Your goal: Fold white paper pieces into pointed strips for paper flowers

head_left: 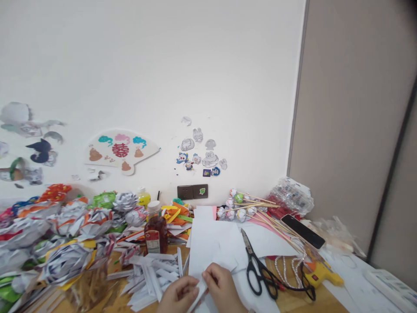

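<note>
A narrow white paper strip (200, 292) runs between my two hands at the bottom middle of the head view. My left hand (180, 295) pinches it from the left, thumb and fingers closed. From the right, my right hand (219, 284) grips its upper part with closed fingertips. White paper sheets (208, 243) lie just beyond and under the hands. To the left is a heap of folded white strips (153, 276). Black-handled scissors (257, 266) rest on paper to the right, blades pointing away. The lower end of the strip is cut off by the frame.
Paper flowers (68, 261) crowd the left side. A bottle of dark red liquid (155, 230) stands behind the strips. Lollipops on sticks (241, 208), a phone (302, 231) and a yellow glue gun (324, 274) with its cord lie at the right. A wall closes the back.
</note>
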A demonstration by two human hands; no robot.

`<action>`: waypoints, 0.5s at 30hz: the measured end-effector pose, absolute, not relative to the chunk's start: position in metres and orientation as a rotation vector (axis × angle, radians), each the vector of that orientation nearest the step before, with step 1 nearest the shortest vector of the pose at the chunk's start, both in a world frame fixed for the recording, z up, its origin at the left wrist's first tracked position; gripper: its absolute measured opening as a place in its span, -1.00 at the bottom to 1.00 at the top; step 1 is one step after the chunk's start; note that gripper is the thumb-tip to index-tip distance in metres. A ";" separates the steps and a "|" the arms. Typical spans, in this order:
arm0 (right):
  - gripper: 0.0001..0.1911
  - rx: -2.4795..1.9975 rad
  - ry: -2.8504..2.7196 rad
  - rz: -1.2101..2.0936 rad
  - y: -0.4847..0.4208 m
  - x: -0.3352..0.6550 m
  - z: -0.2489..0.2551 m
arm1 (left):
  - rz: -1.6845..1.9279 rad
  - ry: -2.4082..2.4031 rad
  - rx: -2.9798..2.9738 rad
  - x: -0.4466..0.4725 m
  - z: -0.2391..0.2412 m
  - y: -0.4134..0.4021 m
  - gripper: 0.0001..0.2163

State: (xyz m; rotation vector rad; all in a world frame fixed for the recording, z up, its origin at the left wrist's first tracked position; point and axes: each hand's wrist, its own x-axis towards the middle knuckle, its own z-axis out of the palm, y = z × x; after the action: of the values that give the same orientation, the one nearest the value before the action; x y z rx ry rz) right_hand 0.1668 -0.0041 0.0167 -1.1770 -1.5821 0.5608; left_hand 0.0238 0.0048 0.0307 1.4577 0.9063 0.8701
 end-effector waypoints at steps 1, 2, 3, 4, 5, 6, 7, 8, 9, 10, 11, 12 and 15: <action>-0.72 -1.183 -1.579 0.563 -0.004 0.167 0.016 | 0.875 0.906 1.465 0.024 0.032 0.004 -0.59; -0.72 -1.189 -1.576 0.566 -0.003 0.167 0.016 | 0.881 0.906 1.471 0.024 0.033 0.003 -0.59; -0.73 -1.194 -1.572 0.571 -0.003 0.167 0.015 | 0.892 0.905 1.478 0.025 0.033 0.002 -0.59; -0.73 -1.199 -1.570 0.572 -0.003 0.167 0.015 | 0.896 0.902 1.487 0.025 0.034 0.002 -0.59; -0.73 -1.204 -1.570 0.569 -0.003 0.167 0.014 | 0.897 0.902 1.496 0.025 0.035 0.001 -0.59; -0.73 -1.206 -1.572 0.563 -0.003 0.167 0.013 | 0.895 0.902 1.506 0.025 0.035 0.002 -0.58; -0.73 -1.209 -1.573 0.556 -0.003 0.167 0.013 | 0.893 0.900 1.519 0.025 0.034 0.002 -0.57; -0.72 -1.212 -1.575 0.550 -0.003 0.167 0.013 | 0.885 0.898 1.532 0.025 0.034 0.003 -0.57; -0.72 -1.217 -1.578 0.545 -0.003 0.167 0.013 | 0.881 0.899 1.543 0.025 0.033 0.004 -0.57; -0.71 -1.222 -1.579 0.541 -0.004 0.167 0.013 | 0.879 0.902 1.551 0.025 0.031 0.005 -0.56; -0.71 -1.225 -1.580 0.540 -0.004 0.167 0.013 | 0.883 0.902 1.559 0.024 0.030 0.006 -0.56; -0.71 -1.228 -1.580 0.536 -0.004 0.167 0.013 | 0.884 0.899 1.570 0.024 0.029 0.006 -0.56; -0.68 -1.227 -1.583 0.516 -0.004 0.167 0.015 | 0.892 0.896 1.595 0.023 0.028 0.006 -0.59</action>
State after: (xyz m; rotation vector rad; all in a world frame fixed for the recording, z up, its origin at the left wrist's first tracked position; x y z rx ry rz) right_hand 0.1667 -0.0040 0.0152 -1.2274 -1.5829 0.5155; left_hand 0.0229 0.0062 0.0284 1.5948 0.8959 0.8919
